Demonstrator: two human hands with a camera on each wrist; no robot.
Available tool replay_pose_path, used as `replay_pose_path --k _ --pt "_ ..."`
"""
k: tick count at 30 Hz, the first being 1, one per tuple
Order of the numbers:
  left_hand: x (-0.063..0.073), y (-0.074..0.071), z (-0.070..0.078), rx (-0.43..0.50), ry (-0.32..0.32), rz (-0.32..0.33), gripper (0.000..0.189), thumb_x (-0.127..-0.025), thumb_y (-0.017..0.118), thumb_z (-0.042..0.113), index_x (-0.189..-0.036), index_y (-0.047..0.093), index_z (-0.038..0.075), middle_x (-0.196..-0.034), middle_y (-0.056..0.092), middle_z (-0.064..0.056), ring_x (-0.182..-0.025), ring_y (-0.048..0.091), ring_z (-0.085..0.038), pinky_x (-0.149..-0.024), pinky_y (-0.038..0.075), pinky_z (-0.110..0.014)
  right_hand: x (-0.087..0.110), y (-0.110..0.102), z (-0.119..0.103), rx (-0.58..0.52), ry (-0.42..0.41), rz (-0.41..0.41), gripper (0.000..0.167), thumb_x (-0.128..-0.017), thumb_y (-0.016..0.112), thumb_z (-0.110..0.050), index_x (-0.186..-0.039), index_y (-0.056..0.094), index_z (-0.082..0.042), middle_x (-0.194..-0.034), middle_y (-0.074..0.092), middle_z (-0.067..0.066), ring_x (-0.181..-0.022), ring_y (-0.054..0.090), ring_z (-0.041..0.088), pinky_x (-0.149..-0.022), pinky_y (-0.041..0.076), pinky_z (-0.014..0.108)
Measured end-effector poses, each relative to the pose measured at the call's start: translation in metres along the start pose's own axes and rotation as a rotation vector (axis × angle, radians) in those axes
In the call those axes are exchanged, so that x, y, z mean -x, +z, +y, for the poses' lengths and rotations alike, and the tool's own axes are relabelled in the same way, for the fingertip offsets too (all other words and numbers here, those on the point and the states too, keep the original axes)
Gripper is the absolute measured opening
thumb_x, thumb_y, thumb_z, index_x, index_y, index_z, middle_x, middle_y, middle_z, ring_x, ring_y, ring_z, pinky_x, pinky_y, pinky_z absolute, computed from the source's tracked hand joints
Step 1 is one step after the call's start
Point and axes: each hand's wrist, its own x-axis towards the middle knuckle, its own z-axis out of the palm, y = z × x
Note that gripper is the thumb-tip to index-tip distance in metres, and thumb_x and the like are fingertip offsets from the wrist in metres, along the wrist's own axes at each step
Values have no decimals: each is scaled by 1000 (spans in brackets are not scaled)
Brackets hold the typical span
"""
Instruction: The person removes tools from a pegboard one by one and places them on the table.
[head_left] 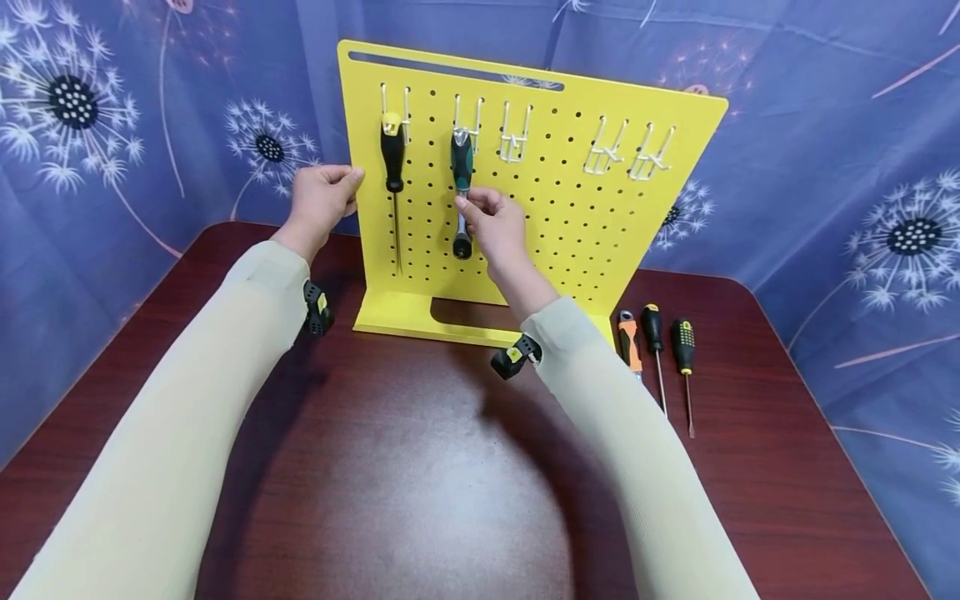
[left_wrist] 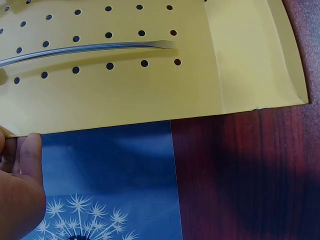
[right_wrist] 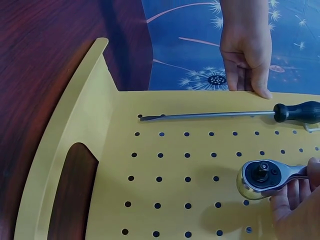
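While the person's left hand [head_left: 321,200] pinches the left edge of the yellow pegboard [head_left: 555,229], the right hand [head_left: 501,227] grasps the ratchet [head_left: 462,161] by its shaft, head down before the board, right of a hanging screwdriver [head_left: 392,154]. Farther right, an orange-handled tool [head_left: 629,340] and two screwdrivers [head_left: 683,346] lie on the table [head_left: 337,467].

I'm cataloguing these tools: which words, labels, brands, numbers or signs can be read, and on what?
None can be read in any view.
Green ratchet: no legible marking.
Hanging screwdriver: no legible marking.
Orange tool, plain black screwdriver and dotted screwdriver on the table: any print is too small to read.
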Motion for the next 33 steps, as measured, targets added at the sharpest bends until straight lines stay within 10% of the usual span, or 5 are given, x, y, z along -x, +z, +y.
replay_pose_path --k 33 --pt "1 0 -1 -5 8 7 38 -103 63 21 -66 63 18 -55 42 10 -56 40 -5 -59 41 -17 33 -8 -17 -45 -19 -100 24 -99 68 -9 -118 69 6 -88 65 -9 -84 60 4 -75 53 18"
